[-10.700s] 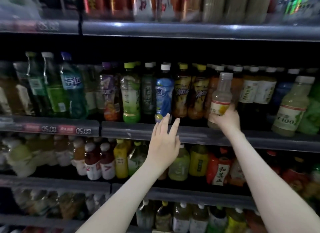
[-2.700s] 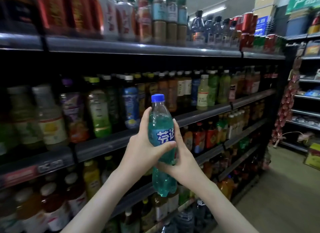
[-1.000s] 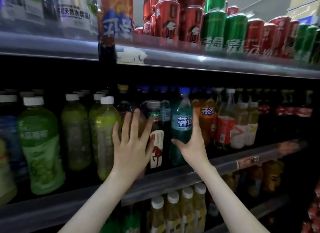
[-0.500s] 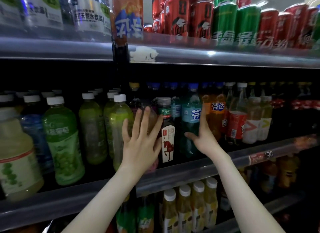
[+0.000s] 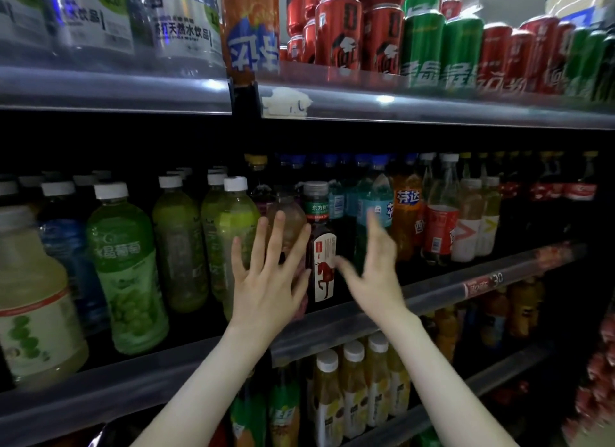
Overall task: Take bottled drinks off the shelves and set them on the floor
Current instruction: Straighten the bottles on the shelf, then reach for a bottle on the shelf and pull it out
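Held left hand spread and released, grasping nothing, before a pale brownish bottle. Held right hand, blurred, loose and empty, just before the teal soda bottle on the shelf. Found dark tea bottle standing between both hands.

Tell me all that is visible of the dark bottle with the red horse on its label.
The bottle stands upright at the front of the middle shelf. It looks like plastic holding dark liquid, with a grey cap, a green neck band with characters and a white label with a red horse. The left hand is spread just left of it, the blurred right hand just right; contact cannot be told.
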A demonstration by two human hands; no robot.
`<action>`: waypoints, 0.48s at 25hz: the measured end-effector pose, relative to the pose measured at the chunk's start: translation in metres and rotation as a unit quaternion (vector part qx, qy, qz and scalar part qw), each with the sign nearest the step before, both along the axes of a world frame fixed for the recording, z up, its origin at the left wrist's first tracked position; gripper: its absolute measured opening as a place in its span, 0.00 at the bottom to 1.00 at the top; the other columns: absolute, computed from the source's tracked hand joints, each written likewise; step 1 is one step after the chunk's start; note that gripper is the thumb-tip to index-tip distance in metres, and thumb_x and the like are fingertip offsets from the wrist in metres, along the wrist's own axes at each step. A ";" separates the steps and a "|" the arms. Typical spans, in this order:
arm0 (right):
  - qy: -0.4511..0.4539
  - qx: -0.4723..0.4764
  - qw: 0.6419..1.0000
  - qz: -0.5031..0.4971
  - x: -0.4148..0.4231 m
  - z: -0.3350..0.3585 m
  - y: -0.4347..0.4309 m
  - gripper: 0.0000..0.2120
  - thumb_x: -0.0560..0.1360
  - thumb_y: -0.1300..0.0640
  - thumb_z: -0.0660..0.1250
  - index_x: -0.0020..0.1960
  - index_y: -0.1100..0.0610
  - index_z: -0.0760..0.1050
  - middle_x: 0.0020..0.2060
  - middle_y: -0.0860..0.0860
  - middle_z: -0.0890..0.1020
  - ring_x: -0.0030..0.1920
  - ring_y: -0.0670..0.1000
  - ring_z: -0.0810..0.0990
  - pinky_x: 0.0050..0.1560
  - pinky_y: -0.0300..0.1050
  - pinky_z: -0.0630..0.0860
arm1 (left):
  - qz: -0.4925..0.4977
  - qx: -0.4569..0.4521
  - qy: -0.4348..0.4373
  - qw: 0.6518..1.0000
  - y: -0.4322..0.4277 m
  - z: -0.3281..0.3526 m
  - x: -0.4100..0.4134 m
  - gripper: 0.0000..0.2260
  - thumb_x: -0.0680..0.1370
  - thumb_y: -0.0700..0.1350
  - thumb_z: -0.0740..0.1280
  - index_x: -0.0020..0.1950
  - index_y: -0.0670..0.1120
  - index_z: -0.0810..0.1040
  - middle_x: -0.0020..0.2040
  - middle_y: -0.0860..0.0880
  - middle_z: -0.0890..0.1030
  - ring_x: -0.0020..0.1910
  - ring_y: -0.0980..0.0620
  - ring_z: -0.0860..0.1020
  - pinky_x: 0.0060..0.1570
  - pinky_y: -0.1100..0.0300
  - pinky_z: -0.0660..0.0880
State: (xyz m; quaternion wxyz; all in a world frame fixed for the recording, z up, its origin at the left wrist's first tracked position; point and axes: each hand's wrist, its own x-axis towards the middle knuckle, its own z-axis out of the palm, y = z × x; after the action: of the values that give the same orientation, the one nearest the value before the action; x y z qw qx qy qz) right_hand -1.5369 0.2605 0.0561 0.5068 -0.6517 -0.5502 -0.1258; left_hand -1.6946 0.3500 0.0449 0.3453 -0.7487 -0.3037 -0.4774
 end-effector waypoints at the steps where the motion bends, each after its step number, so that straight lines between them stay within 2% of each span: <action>1: -0.024 -0.015 0.999 0.031 -0.012 0.000 0.004 0.44 0.75 0.46 0.68 0.77 0.43 0.38 0.77 0.51 0.51 0.76 0.48 0.48 0.72 0.47 0.52 | -0.005 -0.002 -0.004 1.000 -0.001 0.000 -0.002 0.26 0.78 0.55 0.58 0.76 0.53 0.59 0.77 0.42 0.55 0.76 0.41 0.53 0.71 0.39 0.43; 2: -0.025 -0.034 0.997 0.059 -0.019 -0.001 0.010 0.45 0.74 0.46 0.69 0.77 0.41 0.39 0.77 0.50 0.52 0.76 0.49 0.49 0.71 0.47 0.53 | -0.014 -0.007 -0.007 1.000 -0.002 -0.002 -0.005 0.25 0.79 0.53 0.58 0.76 0.53 0.60 0.77 0.43 0.56 0.76 0.42 0.53 0.71 0.39 0.43; 6: 0.107 -0.123 0.975 0.153 -0.014 0.011 0.024 0.47 0.75 0.54 0.70 0.75 0.36 0.37 0.77 0.48 0.55 0.74 0.46 0.58 0.72 0.50 0.62 | -0.039 -0.032 0.005 0.999 -0.001 -0.006 -0.014 0.28 0.77 0.54 0.61 0.76 0.54 0.60 0.77 0.44 0.55 0.76 0.41 0.52 0.71 0.39 0.42; 9: 0.127 -0.150 0.972 0.128 -0.009 0.015 0.029 0.50 0.72 0.54 0.72 0.76 0.38 0.37 0.72 0.49 0.68 0.69 0.50 0.70 0.63 0.44 0.70 | -0.042 -0.052 0.013 0.998 0.000 -0.008 -0.011 0.32 0.74 0.56 0.63 0.77 0.53 0.59 0.78 0.43 0.53 0.76 0.40 0.51 0.71 0.38 0.43; 12: 0.148 -0.101 0.978 0.104 -0.013 0.010 0.030 0.48 0.70 0.56 0.73 0.76 0.41 0.45 0.68 0.50 0.72 0.66 0.50 0.73 0.60 0.43 0.73 | -0.034 -0.063 0.019 0.997 -0.004 -0.009 -0.008 0.32 0.74 0.56 0.63 0.77 0.52 0.59 0.77 0.42 0.54 0.76 0.39 0.52 0.70 0.37 0.45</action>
State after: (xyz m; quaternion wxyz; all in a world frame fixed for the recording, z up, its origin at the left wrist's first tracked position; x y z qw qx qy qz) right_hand -1.5495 0.2901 0.0660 0.5245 -0.6501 -0.5438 0.0813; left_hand -1.7030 0.3462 0.0359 0.2862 -0.7880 -0.3008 -0.4546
